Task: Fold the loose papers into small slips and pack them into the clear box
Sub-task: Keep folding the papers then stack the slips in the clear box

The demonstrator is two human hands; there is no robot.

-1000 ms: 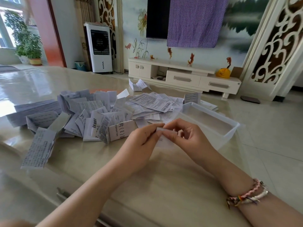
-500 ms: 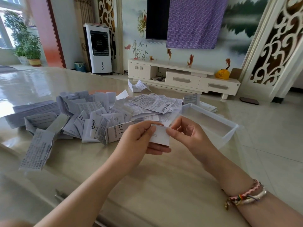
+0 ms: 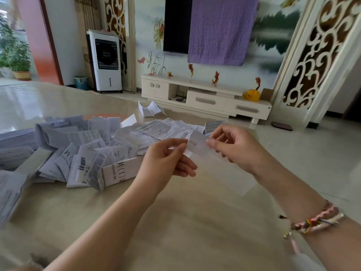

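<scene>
Pinching from both sides now: the left hand (image 3: 168,159) grips one end of a small paper slip (image 3: 192,146) between thumb and curled fingers, and the right hand (image 3: 235,147) nips the other end, the slip held up in the air above the table (image 3: 185,222). It is blurred, so how far the fold has got is hard to say. The clear box (image 3: 230,171) sits just under and behind the right hand, barely visible, its open top hard to read. That, I think, is the danger: a light slip released too high could flutter past the rim onto the table. A soft crease could also spring open. The pile of loose papers (image 3: 82,149) lies close on the left, where a stray slip would be lost.
</scene>
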